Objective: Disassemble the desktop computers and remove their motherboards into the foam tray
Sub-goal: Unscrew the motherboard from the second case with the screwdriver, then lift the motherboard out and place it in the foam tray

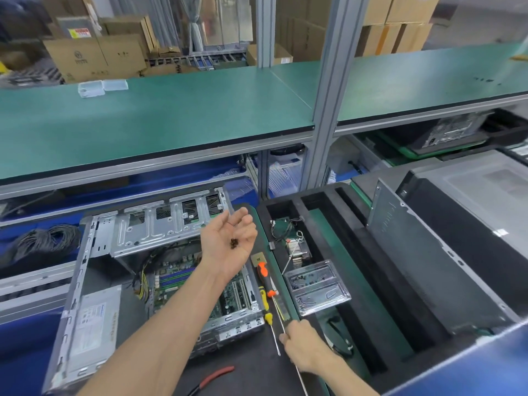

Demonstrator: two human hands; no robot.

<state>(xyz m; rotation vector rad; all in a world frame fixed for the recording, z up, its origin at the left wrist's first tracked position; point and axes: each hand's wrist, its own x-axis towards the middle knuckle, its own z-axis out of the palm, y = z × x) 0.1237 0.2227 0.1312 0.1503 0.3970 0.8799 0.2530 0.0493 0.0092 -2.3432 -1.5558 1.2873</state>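
Lying open on its side at the near left part of the table (257, 375), the desktop computer case (94, 284) is seen with its motherboard (183, 281) still inside, partly hidden by the left forearm. The black foam tray (380, 284) is placed just to the right of the case; a heatsink (295, 250) and a clear plastic box (317, 287) are held in its slots. The left hand (228, 244) is held palm up above the case, fingers relaxed, with small dark screws (234, 243) in the palm. The right hand (303, 345) is curled around the shaft of the orange screwdriver (267, 277). A yellow screwdriver (265, 307) lies beside it.
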